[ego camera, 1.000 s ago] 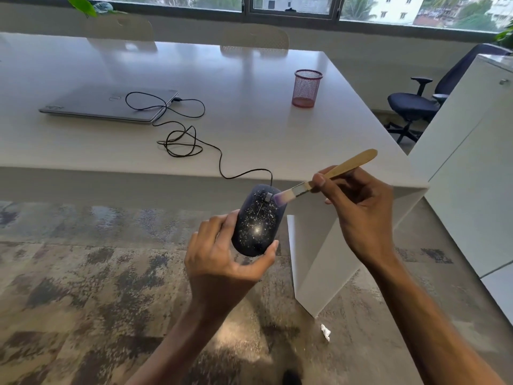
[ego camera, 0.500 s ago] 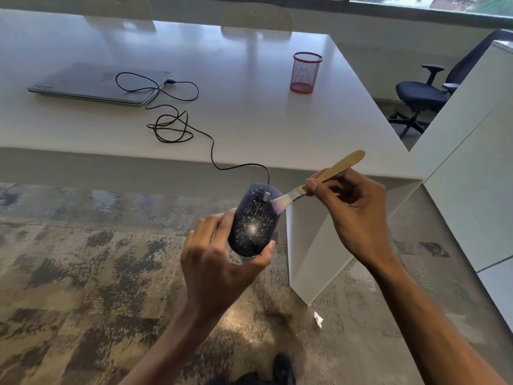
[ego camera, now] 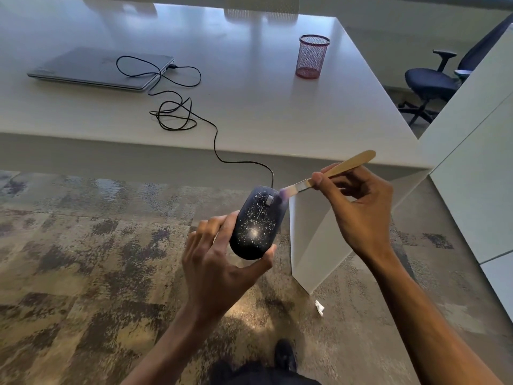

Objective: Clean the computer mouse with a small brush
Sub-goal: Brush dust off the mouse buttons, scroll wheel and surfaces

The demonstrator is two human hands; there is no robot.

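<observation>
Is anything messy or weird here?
Yes. A crumpled white scrap lies on the carpet beside the table's leg, like dropped litter. The mouse is covered in pale specks, and its cable lies in a tangled loop on the table.
</observation>
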